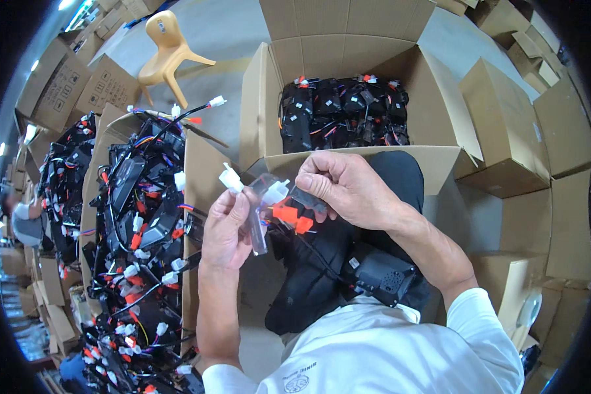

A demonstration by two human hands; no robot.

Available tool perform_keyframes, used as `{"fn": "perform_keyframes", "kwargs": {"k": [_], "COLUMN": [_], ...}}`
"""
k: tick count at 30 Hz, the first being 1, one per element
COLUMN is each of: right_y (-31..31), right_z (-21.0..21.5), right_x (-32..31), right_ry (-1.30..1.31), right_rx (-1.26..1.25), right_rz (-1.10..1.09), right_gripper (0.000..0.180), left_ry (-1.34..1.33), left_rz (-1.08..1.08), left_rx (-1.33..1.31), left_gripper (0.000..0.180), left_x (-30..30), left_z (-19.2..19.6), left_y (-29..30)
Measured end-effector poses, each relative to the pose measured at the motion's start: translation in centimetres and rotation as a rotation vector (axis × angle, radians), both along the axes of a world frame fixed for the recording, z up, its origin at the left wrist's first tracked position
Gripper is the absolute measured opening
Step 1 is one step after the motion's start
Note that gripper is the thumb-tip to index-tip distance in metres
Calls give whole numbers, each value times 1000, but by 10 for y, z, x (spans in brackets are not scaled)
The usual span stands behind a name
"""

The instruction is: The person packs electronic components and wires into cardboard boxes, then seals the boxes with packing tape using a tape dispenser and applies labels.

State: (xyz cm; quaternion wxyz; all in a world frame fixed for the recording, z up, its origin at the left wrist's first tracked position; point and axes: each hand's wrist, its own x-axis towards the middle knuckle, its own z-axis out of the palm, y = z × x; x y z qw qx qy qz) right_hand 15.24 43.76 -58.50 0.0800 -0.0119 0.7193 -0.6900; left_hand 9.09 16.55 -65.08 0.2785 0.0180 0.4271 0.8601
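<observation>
My left hand (227, 226) is closed, pinching a white plug connector (230, 178) between thumb and fingers. A clear plastic strip or bag (256, 226) hangs beside those fingers. Opposite it, my right hand (348, 187) grips a small dark, flat piece (306, 199); its exact kind is unclear. Between the hands are another white connector (276, 192) and orange-red connectors (293, 218) on wires. A black cable runs from there toward a black controller box (382, 273) resting on my lap.
Ahead stands an open carton (368, 156) with rows of black wired units (348, 111). At my left, another carton (200, 171) is heaped with similar units (138, 197). A yellow chair (167, 56) stands beyond it. Cardboard boxes (505, 125) are stacked on the right.
</observation>
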Motion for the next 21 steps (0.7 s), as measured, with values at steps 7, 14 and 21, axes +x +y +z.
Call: {"fn": "perform_keyframes", "kwargs": {"k": [7,14,21], "right_y": [-22,-70,-113], "right_z": [-8,-22,-34], "right_x": [22,60,59], "right_ry": [-132,602,793], "right_rx": [-41,516,535], "right_rz": [85,-79,-157], "right_gripper": [20,17,17], "left_ry": [-51,-186,-125], "left_rz": [-57,168,-36], "left_rx": [56,-37,43], "left_gripper": [18,16,21], "left_x": [-6,2,-4], "left_z": [3,15,3], "left_y": [-4,10,-14]}}
